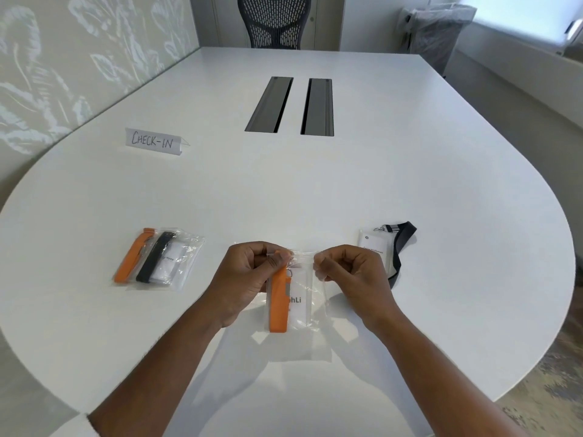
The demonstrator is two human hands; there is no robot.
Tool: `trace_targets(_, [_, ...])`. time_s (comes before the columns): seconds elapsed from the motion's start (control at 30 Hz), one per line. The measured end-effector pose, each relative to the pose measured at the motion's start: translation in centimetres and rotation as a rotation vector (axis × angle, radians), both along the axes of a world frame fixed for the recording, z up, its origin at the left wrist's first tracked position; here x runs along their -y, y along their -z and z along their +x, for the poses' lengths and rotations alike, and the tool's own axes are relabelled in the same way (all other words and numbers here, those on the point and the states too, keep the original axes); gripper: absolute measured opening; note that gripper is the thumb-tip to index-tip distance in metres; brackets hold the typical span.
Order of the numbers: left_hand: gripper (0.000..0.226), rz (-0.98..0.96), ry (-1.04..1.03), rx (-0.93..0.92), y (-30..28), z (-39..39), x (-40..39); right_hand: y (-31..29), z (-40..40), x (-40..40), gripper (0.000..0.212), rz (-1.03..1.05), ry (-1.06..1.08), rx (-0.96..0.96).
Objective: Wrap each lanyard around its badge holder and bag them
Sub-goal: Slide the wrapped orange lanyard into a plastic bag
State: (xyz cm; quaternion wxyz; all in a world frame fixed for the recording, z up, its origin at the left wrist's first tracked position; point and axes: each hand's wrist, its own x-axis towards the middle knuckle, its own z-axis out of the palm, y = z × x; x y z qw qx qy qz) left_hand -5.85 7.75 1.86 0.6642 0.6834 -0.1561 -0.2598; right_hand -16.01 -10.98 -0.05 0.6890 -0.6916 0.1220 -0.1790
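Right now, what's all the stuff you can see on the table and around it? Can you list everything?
table: one, white, fills the view
cable slots: two, dark grey, table middle
CHECK-IN sign: one, white, far left
filled bags: clear, orange and black lanyards inside, left; number unclear
held bag: one, clear, badge with orange lanyard inside, centre
loose badge: one, white, black lanyard, right
chair: one, black mesh, far end
left hand: pinches the bag top
right hand: pinches the bag top
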Motion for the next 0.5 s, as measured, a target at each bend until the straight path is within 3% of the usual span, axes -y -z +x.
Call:
trace_targets(0.17, [0.014,0.012,0.034,0.034,-0.3,-0.4,0.2,0.1,0.4,-0.4,0.018,-0.065,0.057,-0.026])
trace_targets(0.33, [0.028,0.058,-0.005,0.107,-0.3,-1.1,1.0,0.5,0.5,-0.3,0.021,-0.067,0.071,-0.086])
trace_targets(0.5, [0.016,0.096,-0.082,0.140,0.2,-1.0,1.4,0.3,-0.2,1.5,0.014,-0.020,-0.001,-0.073])
